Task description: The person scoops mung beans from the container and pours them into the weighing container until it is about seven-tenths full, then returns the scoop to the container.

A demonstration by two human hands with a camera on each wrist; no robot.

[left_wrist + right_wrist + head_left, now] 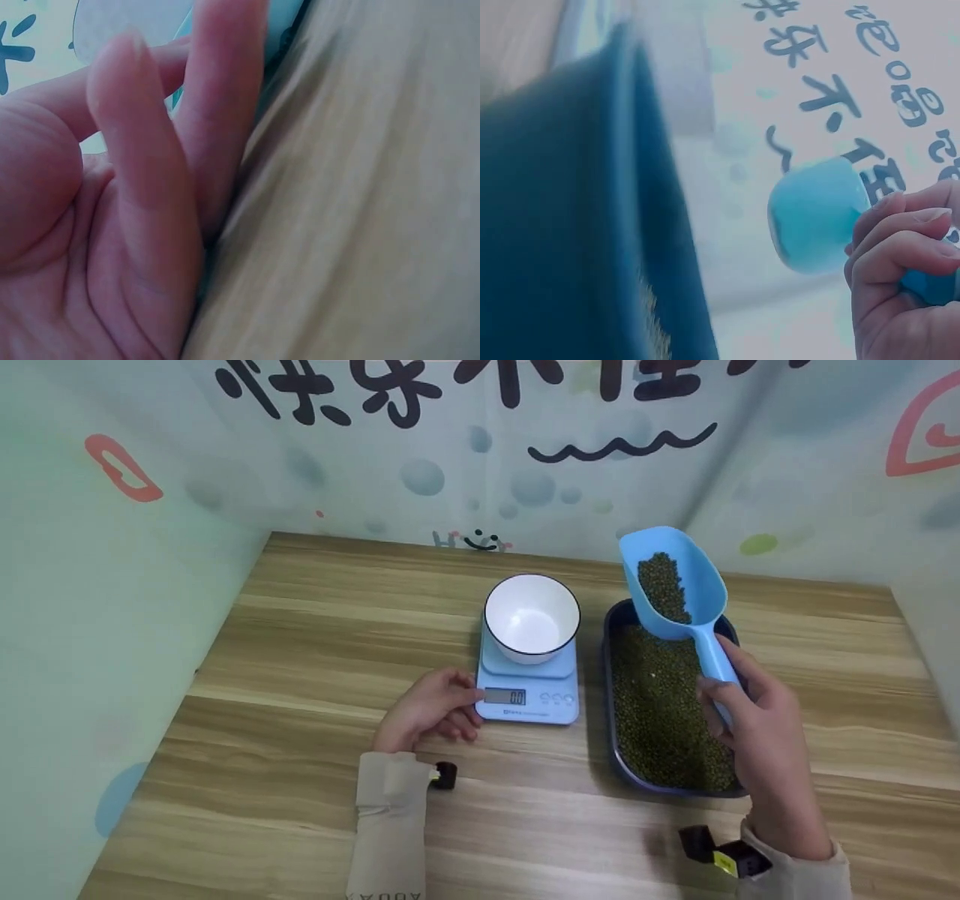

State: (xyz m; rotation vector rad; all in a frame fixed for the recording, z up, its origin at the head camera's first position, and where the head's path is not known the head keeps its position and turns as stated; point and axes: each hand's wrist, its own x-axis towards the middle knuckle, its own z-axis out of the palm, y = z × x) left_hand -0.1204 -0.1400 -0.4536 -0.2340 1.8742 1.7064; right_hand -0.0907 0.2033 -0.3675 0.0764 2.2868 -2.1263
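My right hand [772, 720] grips the handle of a light blue scoop [705, 577], its fingers wrapped round it in the right wrist view. Small dark green beans [661, 585], like mung beans, lie in the scoop, raised over the far end of a dark blue tub [611, 720] of the same beans. At the left edge of a light blue kitchen scale [525, 714], my left hand [427, 706] holds the scale's side near the display, thumb and fingertips at the edge. A white bowl [531, 619] with a black rim stands on the scale, whose display reads 0.0.
The wooden table [300, 660] carries the scale at its middle, with the tub close to the scale's right. A printed curtain [360, 480] hangs behind the table's far edge and along both sides. Small black cameras [444, 775] are worn at both wrists.
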